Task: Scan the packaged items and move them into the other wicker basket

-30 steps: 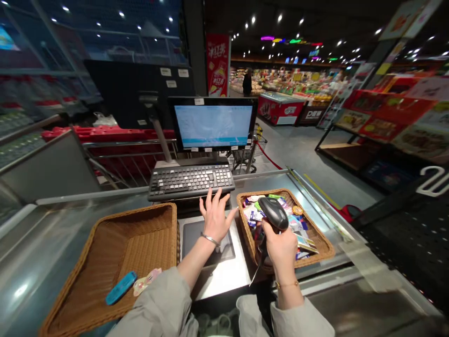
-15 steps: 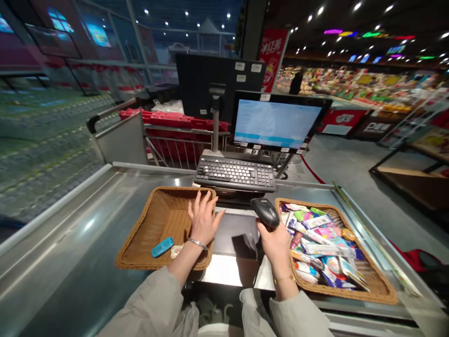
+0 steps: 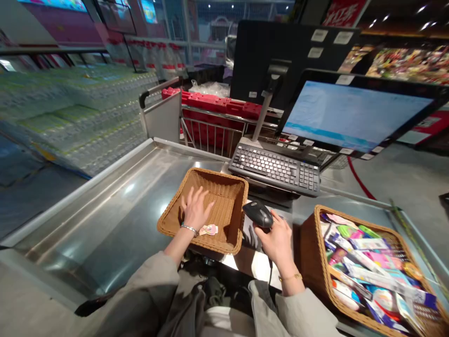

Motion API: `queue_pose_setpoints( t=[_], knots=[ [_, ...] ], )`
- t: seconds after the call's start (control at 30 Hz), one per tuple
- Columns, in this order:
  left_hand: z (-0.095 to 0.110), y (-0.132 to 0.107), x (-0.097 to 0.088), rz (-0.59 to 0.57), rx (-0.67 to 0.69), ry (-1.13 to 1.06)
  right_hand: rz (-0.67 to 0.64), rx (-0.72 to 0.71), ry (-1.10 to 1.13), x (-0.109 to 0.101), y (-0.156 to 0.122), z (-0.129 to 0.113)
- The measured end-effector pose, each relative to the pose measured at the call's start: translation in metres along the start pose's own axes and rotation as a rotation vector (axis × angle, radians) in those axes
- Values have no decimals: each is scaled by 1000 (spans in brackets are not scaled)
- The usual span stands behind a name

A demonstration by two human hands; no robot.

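Observation:
My left hand point(image 3: 195, 211) reaches down into the left wicker basket point(image 3: 234, 250), its fingers spread over the left side of the floor. A small pink-and-cream item point(image 3: 209, 230) lies beside its wrist. The blue item seen earlier in this basket is out of sight, perhaps beneath the hand. Wrapped around the handle of a black barcode scanner point(image 3: 258, 214), my right hand point(image 3: 279, 242) holds it between the two baskets, scanner head pointing left. The right wicker basket point(image 3: 323, 262) is filled with many small packaged goods point(image 3: 373, 269).
A black keyboard point(image 3: 275, 167) stands behind the scanner, below a lit monitor point(image 3: 354, 114). The dark back of a second screen point(image 3: 266, 61) rises behind it. Past the metal counter point(image 3: 115, 196) stand a cart with red crates point(image 3: 217, 104) and stacked bottle packs point(image 3: 77, 112).
The view has turned left and come closer. My left hand has moved from the basket's right side to its left, and the blue item no longer shows. The scanner stays in my right hand.

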State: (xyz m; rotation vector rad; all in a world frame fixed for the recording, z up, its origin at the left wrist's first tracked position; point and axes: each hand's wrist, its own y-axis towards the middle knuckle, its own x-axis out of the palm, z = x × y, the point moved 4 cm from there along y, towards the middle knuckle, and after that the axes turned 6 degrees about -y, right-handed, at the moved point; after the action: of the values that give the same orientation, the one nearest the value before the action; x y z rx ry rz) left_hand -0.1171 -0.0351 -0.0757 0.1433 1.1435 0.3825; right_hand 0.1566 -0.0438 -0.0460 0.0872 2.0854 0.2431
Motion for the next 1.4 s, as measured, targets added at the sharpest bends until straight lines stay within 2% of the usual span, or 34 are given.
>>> queue_pose_setpoints(
  t=[0.13, 0.3, 0.53, 0.7, 0.97, 1.13, 1.23, 1.4],
  knots=[
    [-23, -3, 1, -62, -36, 15, -72, -71, -22, 8, -1, -13],
    [-43, -5, 0, -117, -51, 22, -102, -100, -8, 13, 1, -23],
    [-48, 1, -3, -177, 43, 33, -114, -85, 15, 17, 4, -25],
    [-50, 3, 8, -388, 57, 184, -113, -92, 15, 18, 5, -24],
    [-81, -5, 37, -723, -3, 353, -98, -108, 15, 15, 6, -18],
    [-91, -3, 57, -929, -13, 446, -92, -119, 10, 14, 9, -16],
    [-93, 1, 66, -1022, -4, 485, -95, -120, 3, 13, 11, -14],
    [-94, -2, 71, -1100, 17, 537, -93, -117, 8, 13, 12, -11]
  ],
)
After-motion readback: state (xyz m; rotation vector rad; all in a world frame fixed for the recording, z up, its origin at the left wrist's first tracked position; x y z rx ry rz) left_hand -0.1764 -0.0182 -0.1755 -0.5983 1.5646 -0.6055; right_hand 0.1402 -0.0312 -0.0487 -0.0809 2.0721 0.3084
